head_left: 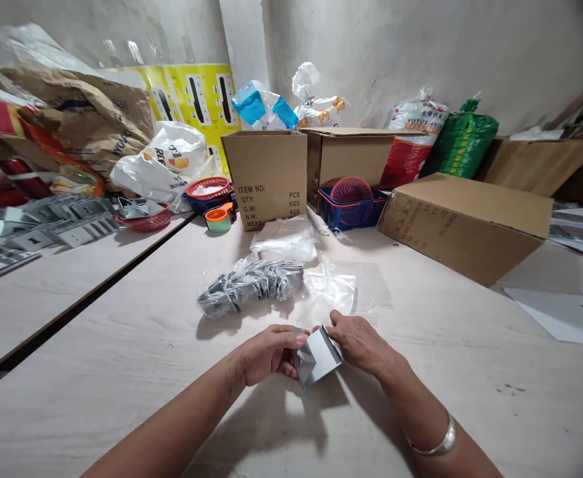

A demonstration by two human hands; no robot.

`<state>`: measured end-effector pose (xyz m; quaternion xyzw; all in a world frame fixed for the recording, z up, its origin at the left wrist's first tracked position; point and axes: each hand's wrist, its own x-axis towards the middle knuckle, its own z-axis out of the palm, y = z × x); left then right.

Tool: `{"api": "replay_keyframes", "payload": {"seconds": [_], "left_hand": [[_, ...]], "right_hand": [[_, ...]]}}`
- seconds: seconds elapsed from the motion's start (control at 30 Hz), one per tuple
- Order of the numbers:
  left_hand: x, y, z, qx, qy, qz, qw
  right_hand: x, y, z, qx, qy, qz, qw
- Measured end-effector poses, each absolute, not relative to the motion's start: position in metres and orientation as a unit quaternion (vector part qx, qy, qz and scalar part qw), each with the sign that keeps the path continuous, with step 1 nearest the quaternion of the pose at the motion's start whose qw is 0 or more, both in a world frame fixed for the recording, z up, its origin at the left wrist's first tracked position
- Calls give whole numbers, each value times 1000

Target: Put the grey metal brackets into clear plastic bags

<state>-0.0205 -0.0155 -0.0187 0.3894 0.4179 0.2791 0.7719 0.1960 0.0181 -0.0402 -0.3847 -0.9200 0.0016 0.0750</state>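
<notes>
**Folded card (322, 357) kept square between the fingers**

Take the card as the clock's centre, with twelve toward the wall. It sits just clear of the table (147, 398), judging by the shadow below it, with the person's two forearms reaching in from about seven and four o'clock. The left hand (274, 352) is clamped on its nine o'clock side, thumb over the face and fingers beneath. The right hand (361, 340) is bent around the dark edge at about two o'clock; its fingertips are partly hidden, so whether they pinch or merely rest there I cannot tell.

To handle this well, the left grip should steady the card without bowing it, while the right works close to the crease with even, light pressure. Keeping the edges parallel matters most: a twist between the hands would probably skew the fold, and a hard thumb could dent the panel.

The card looks thin but stiff, with a plain white panel in the middle, a grey flap on the left and a narrow dark strip standing up on the right. Its surface seems smooth and slightly glossy. A plastic-wrapped bundle (251, 287) lies at half past ten, and clear plastic bags (338, 292) at one.
</notes>
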Motion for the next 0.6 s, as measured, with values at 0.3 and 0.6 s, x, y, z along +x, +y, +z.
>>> {"api": "replay_keyframes", "payload": {"seconds": [0.3,0.6], "left_hand": [[-24,-12,-23,388,398,269,787],[-16,-20,-21,388,425,294,763]], "right_hand": [[199,20,-39,-396,-911,79,84],[206,22,-27,-415,-895,100,132]]}}
